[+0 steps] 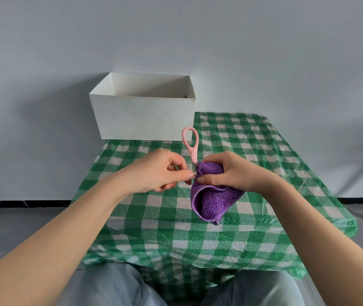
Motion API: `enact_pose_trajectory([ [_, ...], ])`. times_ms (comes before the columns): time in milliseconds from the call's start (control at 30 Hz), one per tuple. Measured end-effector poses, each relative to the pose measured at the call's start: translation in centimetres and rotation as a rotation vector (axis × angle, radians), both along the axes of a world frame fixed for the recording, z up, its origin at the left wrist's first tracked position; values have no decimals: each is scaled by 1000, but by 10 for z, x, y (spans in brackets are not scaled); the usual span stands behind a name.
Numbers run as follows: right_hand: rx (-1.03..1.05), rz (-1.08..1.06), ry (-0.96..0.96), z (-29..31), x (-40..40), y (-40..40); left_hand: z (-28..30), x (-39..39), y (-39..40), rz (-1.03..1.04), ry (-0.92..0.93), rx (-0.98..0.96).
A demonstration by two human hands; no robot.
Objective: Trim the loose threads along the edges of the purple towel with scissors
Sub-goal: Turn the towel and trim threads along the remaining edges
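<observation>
One purple towel (211,202), bunched up and hanging mid-frame over the green checked tablecloth (253,235). The right hand (231,171) grips its top, and the pink scissors (190,144) seem tucked in that grip too, one loop sticking up. The left hand (160,171) pinches something tiny at the towel's edge, probably a thread. White box (143,115) sits behind. No snipped bits visible, so can't tell how much is trimmed.

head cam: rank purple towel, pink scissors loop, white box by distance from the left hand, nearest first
1. Purple towel: just right of the left hand, at its fingertips.
2. Pink scissors loop: sticking up beyond the hands.
3. White box: far end of the table.
</observation>
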State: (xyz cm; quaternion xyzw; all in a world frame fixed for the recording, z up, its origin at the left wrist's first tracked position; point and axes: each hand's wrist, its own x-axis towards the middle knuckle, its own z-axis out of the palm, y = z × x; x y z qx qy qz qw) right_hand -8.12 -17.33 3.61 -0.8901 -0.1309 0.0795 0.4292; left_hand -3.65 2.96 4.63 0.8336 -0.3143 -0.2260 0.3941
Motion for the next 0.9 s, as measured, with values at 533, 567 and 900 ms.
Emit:
enact_pose_trajectory([
  [533, 63, -54, 12, -3, -6, -12, 4, 1, 9, 4, 67, -44],
  [567, 64, -51, 13, -3, -7, -12, 4, 1, 10, 4, 66, -49],
  [900, 83, -113, 24, 3, -14, -27, 1, 3, 16, 30, 136, -98],
])
